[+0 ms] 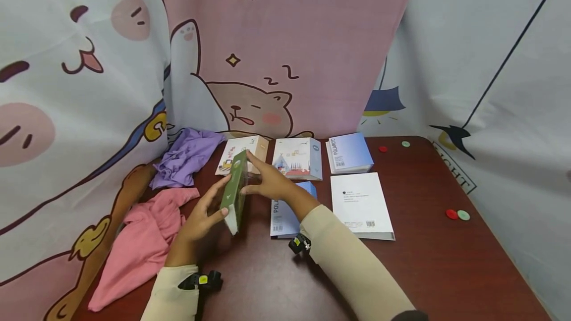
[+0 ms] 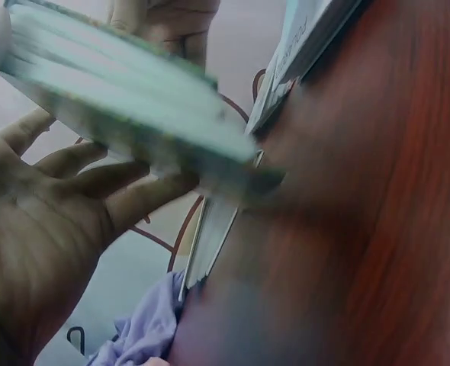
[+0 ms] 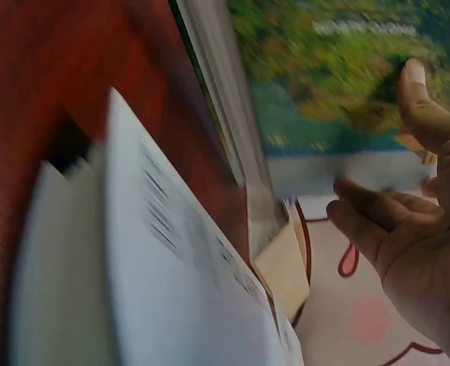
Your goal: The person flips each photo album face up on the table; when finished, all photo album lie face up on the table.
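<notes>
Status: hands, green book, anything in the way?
Left hand holding green book. Right hand at its cover. Book tilted, off the table. Right forearm blocks part of a blue book from head view.

Thick green book [image 1: 234, 191], picture cover, closed, tilted on end, between hands [image 1: 199, 219].

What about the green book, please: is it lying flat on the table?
No, the head view shows the left hand holding the green book steeply tilted.
</notes>
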